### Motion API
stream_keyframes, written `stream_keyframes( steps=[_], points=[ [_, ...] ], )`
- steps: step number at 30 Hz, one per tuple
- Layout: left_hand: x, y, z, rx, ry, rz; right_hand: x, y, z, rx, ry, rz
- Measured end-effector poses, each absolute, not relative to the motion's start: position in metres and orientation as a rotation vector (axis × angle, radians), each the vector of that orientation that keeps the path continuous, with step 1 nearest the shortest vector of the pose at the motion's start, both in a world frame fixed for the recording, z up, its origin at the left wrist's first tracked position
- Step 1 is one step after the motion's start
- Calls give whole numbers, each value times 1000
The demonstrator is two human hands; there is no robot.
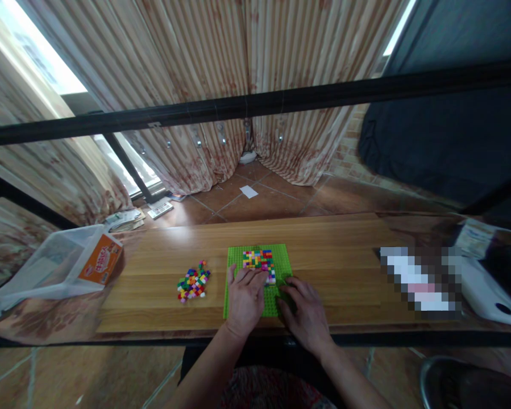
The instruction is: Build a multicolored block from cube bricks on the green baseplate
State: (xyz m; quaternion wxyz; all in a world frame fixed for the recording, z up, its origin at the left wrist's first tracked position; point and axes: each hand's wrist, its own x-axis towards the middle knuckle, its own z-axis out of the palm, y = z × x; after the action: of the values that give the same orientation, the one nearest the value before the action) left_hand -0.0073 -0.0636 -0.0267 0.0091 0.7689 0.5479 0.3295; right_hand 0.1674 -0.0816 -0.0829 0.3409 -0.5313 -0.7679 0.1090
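A green studded baseplate (235,307) lies on the wooden board, with a block of small multicoloured toy bricks (258,258) set close together on its upper middle. My left hand (245,295) is over the plate, its fingers bunched at the lower part of the bricks and the little finger sticking out. Whatever is under those fingertips is hidden. At the plate's right edge, my right hand (307,312) is curled with thumb and fingers on the rim. A pile of loose toy bricks (193,284) in mixed colours lies left of the plate.
The wooden board (340,255) spans the table. On the left is a clear plastic bin (67,261) with an orange label. A white object (494,292) and a pixelated patch are on the right. A black bar (255,106) crosses beyond the table, before curtains.
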Motion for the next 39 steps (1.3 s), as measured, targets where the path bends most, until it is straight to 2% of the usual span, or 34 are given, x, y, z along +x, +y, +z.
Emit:
stream_keyframes(
  steps=[12,23,39],
  points=[
    [-3,-70,-27,2284,1782,1057,168,-82,-81,-1384,-2003,280],
    [-2,-74,-28,2474,1806,906,167,-82,-80,-1387,-2013,288],
    [5,-71,-38,2571,1881,869,169,-82,-87,-1400,-2030,234]
  ],
)
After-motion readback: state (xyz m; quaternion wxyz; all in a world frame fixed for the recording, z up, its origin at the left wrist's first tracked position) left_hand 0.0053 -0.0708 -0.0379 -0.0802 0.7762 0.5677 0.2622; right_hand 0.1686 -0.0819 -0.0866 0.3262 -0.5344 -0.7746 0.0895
